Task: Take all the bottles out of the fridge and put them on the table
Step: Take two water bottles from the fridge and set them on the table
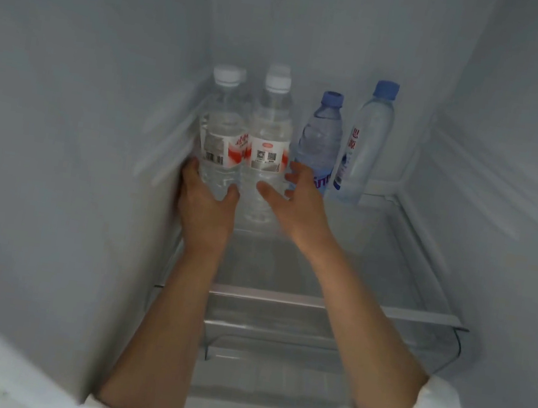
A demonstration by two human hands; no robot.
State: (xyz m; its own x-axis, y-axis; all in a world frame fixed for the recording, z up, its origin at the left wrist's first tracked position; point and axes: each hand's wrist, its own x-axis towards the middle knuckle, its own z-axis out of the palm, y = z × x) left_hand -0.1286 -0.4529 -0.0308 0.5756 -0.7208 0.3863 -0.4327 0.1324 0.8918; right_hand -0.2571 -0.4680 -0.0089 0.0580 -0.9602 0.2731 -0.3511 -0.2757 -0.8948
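Reaching deep into the fridge [67,106], both hands work the back of the glass shelf [333,304], where four bottles stand upright in a row. Left hand [204,200] has its grip wrapped on the lower body of the leftmost white-capped bottle [222,135], thumb across the front; fingers behind it are hidden, so how firm the clamp is, hard to say. Right hand [299,201] has its grip spread apart, thumb and fingers flanking the second white-capped bottle [268,141] but apparently not closed on it yet. That bottle lies straight ahead of the right palm, long axis vertical, touching or just beside its left neighbour. The blue-capped bottle [322,135] and the taller blue-capped bottle [366,141] stand further right, nearer the right hand. No worktop in view. None of the four is out yet.
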